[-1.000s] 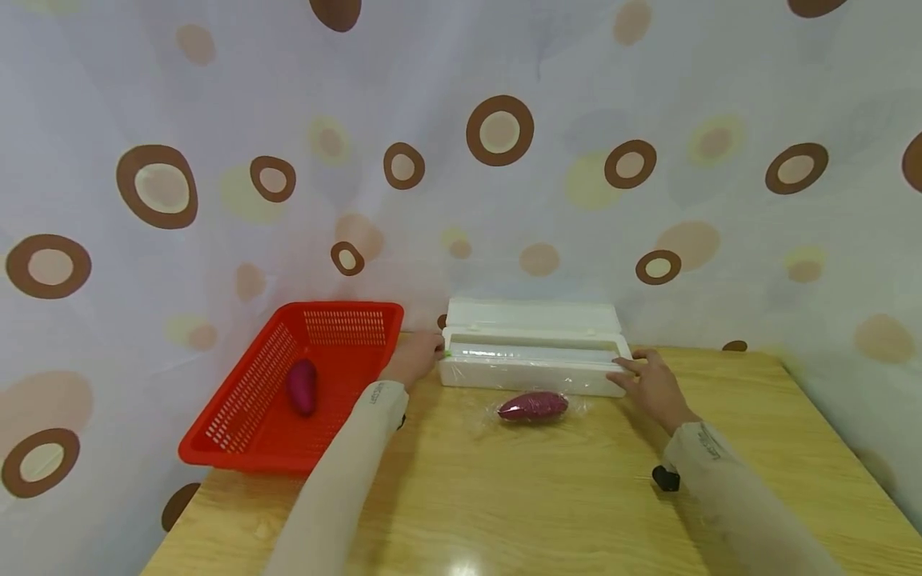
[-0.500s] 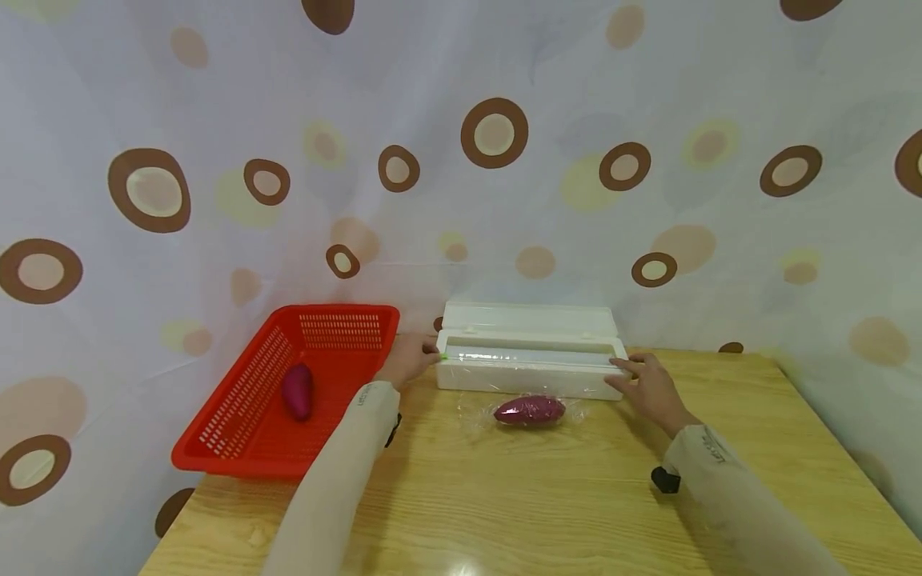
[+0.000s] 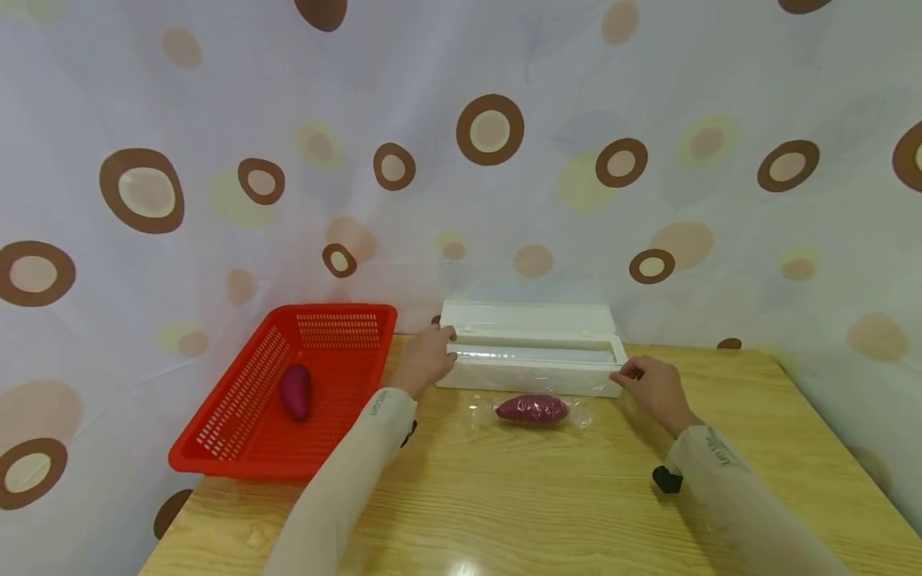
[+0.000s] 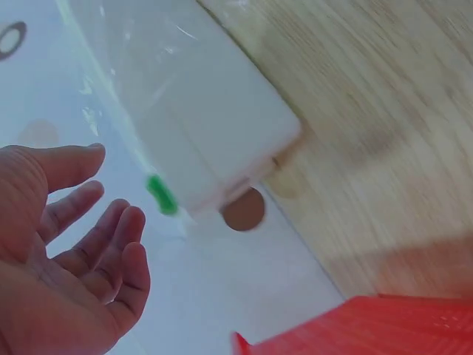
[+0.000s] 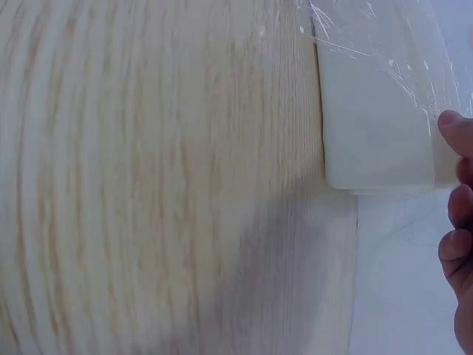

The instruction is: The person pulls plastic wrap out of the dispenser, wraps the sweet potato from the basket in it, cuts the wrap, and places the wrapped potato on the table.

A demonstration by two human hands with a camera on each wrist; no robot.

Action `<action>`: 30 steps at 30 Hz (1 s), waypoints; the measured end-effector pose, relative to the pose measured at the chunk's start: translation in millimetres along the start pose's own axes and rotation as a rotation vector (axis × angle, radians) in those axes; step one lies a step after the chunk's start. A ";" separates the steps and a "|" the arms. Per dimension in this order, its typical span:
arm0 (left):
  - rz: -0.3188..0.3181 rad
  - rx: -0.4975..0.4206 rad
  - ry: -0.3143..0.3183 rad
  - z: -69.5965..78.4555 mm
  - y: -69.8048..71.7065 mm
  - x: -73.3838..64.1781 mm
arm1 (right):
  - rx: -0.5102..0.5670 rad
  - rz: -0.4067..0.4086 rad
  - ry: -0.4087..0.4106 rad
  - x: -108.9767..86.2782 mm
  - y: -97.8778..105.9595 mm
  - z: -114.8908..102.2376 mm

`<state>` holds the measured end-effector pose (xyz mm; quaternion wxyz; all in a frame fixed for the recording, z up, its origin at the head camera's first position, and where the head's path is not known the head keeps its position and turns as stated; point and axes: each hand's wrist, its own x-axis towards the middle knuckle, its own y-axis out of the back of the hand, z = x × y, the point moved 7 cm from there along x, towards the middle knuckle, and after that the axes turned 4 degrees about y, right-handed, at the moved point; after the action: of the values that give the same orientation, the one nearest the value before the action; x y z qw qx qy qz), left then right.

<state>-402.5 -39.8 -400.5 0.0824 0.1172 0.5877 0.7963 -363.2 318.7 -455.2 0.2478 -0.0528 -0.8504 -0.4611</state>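
A white cling film dispenser (image 3: pixel 529 376) lies with its lid raised, a film roll inside. Clear cling film (image 5: pixel 369 33) hangs over its front wall. Just before it, a purple sweet potato (image 3: pixel 533 409) lies in clear film on the table. My left hand (image 3: pixel 426 360) hovers at the dispenser's left end, fingers loosely bent and holding nothing. Its green cutter slider (image 4: pixel 161 194) sits at that end, apart from the fingers in the left wrist view. At the front right corner my right hand (image 3: pixel 655 392) pinches the film's edge between thumb and bent fingers.
A red plastic basket (image 3: pixel 216 424) stands left of the dispenser, with another purple sweet potato (image 3: pixel 295 392) inside. A patterned curtain (image 3: pixel 547 208) hangs directly behind the wooden table (image 3: pixel 562 504).
My left hand has shifted right over the dispenser's left end, letting go of the green slider. The thumb and fingers of my right hand have closed together at the right corner.
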 end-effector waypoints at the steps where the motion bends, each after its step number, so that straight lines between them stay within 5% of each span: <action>1: 0.008 0.031 -0.031 7.0 -0.1 -1.4 | 0.005 -0.004 -0.009 -0.3 0.6 0.2; 9: -0.194 0.064 -0.301 64.5 -35.9 -25.4 | 0.213 -0.152 -0.169 -4.8 2.1 -1.9; 12: -0.201 0.136 -0.363 77.2 -53.8 -36.1 | 0.295 -0.212 -0.190 -6.3 1.4 -5.1; 18: -0.134 0.159 -0.406 85.9 -78.3 -47.7 | 0.237 -0.231 -0.138 -4.4 7.1 -17.9; 22: -0.075 0.176 -0.416 88.9 -88.9 -48.0 | 0.042 -0.071 -0.092 -1.9 22.7 -30.2; 25: -0.043 0.212 -0.401 89.9 -96.0 -45.9 | -0.010 0.014 -0.031 -4.6 25.1 -50.5; 30: -0.025 0.231 -0.358 92.0 -101.3 -41.2 | -0.042 -0.151 0.186 -12.7 -6.0 -98.4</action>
<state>-337.6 63.4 -475.0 0.1815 0.2580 0.6525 0.6891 -317.3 237.3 -421.3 0.2891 0.0494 -0.8153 -0.4993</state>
